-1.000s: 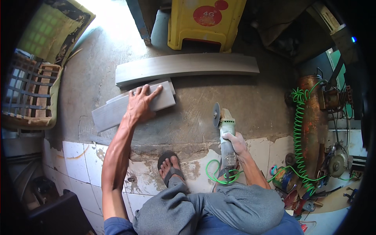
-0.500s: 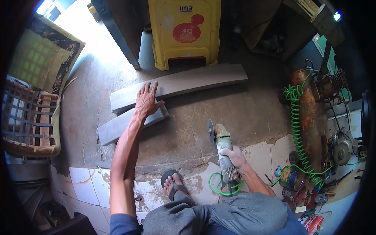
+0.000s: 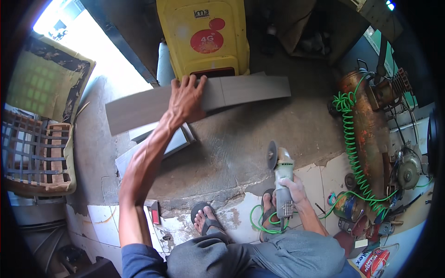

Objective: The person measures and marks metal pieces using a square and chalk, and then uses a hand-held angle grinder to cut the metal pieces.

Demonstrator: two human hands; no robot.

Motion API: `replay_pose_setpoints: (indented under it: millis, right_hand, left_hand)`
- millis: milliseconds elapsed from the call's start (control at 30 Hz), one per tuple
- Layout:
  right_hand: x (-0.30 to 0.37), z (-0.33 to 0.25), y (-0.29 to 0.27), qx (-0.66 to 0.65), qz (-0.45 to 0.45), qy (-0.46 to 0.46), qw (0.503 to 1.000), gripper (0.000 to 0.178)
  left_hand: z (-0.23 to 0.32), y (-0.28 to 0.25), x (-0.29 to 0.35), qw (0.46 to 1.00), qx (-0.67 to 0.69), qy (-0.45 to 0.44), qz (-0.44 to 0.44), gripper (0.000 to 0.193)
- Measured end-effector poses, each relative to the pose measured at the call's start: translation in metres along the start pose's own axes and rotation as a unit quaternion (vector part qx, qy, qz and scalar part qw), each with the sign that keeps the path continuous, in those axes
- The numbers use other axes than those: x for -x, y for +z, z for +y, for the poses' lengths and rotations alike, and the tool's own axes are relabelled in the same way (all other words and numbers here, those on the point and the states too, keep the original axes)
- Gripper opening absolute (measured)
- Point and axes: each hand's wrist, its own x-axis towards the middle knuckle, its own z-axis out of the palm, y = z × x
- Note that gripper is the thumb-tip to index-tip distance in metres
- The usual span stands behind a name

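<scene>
Left hand on the long grey tile, grinder waiting at the knee

A person crouched on a rough concrete floor (image 3: 241, 139) reaches the left hand (image 3: 187, 97), fingers spread and palm flat, onto a long grey tile (image 3: 245, 90) lying across the floor in front of a yellow plastic stool (image 3: 204, 37), its near edge overlapping a stack of shorter grey tiles (image 3: 139, 153). The left arm is stretched almost straight, forward and away from the body. The right hand (image 3: 292, 190) is wrapped tight around the body of an angle grinder (image 3: 280, 171), disc pointing forward and apparently just clear of the floor, green cable (image 3: 264, 222) looped by a sandalled foot (image 3: 206, 220). Handling the tile well probably means pressing evenly with the whole palm so the long piece does not pivot, and keeping the disc turned away from fingers and cable.
</scene>
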Motion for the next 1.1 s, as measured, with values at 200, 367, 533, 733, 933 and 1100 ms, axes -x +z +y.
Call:
replay_pose_setpoints:
  millis: [200, 367, 533, 733, 933, 1100]
  right_hand:
    - [0.009, -0.009, -0.034, -0.070, 0.068, 0.022, 0.995, 0.034]
    - [0.021, -0.021, -0.045, -0.119, 0.078, -0.004, 0.990, 0.039]
    - [-0.009, -0.035, -0.004, -0.086, -0.080, -0.007, 0.993, 0.040]
    - [-0.056, -0.009, 0.060, 0.049, -0.114, -0.017, 0.992, 0.039]
    - [-0.091, 0.009, 0.082, 0.115, -0.141, -0.021, 0.983, 0.044]
    - [-0.102, 0.009, 0.087, 0.134, -0.134, -0.044, 0.981, 0.047]
  left_hand:
    - [0.051, 0.048, 0.110, 0.995, 0.058, -0.052, -0.057, 0.120]
    - [0.101, 0.099, 0.193, 0.966, 0.201, -0.087, -0.135, 0.115]
    - [0.116, 0.152, 0.212, 0.973, 0.194, -0.080, -0.098, 0.114]
    - [0.110, 0.159, 0.198, 0.975, 0.194, -0.060, -0.090, 0.117]
    - [0.107, 0.160, 0.196, 0.977, 0.190, -0.057, -0.077, 0.117]
    - [0.106, 0.156, 0.193, 0.975, 0.195, -0.048, -0.091, 0.117]
